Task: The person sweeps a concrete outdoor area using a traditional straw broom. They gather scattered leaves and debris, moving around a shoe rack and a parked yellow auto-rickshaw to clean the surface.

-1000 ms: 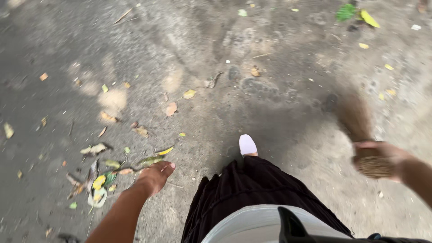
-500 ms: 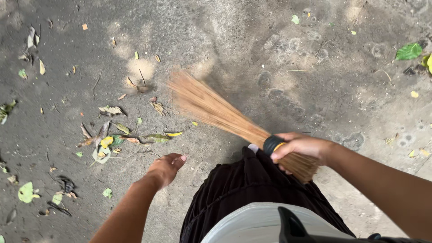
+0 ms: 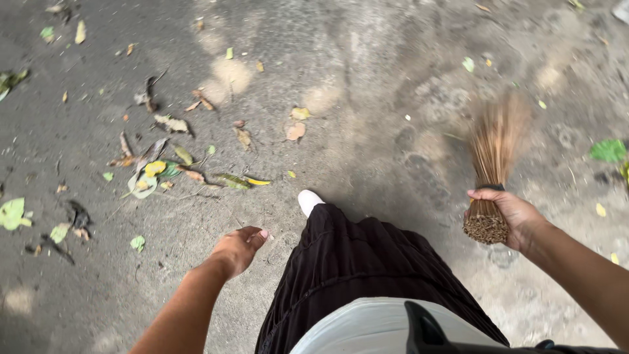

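My right hand [image 3: 514,215] grips the bound end of a short stick broom [image 3: 491,154] at the right, its brown bristles pointing away over the grey ground and blurred by motion. My left hand [image 3: 240,248] hangs loose at the lower centre, fingers curled, holding nothing. Between my arms are my black skirt [image 3: 354,269] and the toe of one white shoe [image 3: 308,200]. A loose heap of fallen leaves [image 3: 164,167] lies on the ground to the left, ahead of my left hand.
Scattered yellow, brown and green leaves dot the rough grey pavement [image 3: 367,78]. A larger green leaf [image 3: 608,150] lies at the right edge and another green leaf [image 3: 12,213] at the left edge. A dark object [image 3: 432,331] sits at my waist.
The broom has swung from the centre, where its bristles reached the leaf heap, back out to the right. My left hand stays low at my side.
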